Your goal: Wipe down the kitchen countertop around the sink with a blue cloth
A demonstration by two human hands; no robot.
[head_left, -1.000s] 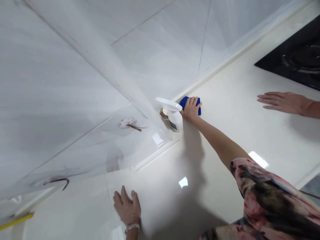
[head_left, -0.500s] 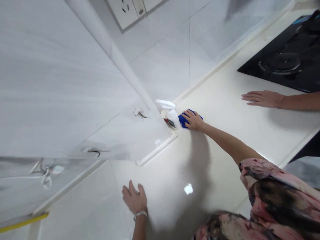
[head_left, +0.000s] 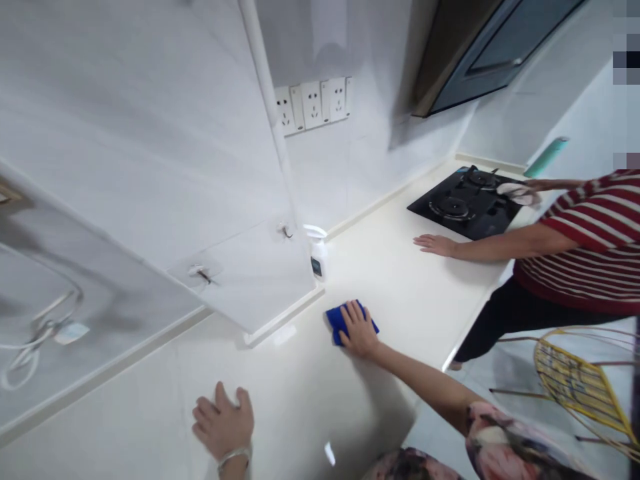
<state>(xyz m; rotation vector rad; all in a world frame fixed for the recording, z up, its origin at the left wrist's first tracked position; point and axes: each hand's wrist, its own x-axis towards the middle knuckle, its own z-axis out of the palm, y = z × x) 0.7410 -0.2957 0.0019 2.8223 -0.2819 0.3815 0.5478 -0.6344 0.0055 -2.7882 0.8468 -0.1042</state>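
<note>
My right hand (head_left: pixel 361 332) presses a folded blue cloth (head_left: pixel 338 323) against the white countertop (head_left: pixel 400 280), its fingers spread over the top of it. Flat on the counter at the lower left rests my left hand (head_left: pixel 225 421), fingers apart, holding nothing, with a bracelet at the wrist. A white spray bottle (head_left: pixel 319 259) with a dark label stands upright in the corner by the wall panel, a short way beyond the cloth.
A co-worker in a striped shirt (head_left: pixel 585 267) leans on the counter with one hand and holds a pale cloth (head_left: pixel 518 194) at the black gas hob (head_left: pixel 470 203). Wall sockets (head_left: pixel 314 105), a range hood (head_left: pixel 480 53) and a yellow chair (head_left: pixel 583 380) surround the counter.
My right hand has drawn the blue cloth away from the spray bottle and wall, towards me. The view has swung up and right, bringing the co-worker into sight. My left hand stays flat.
</note>
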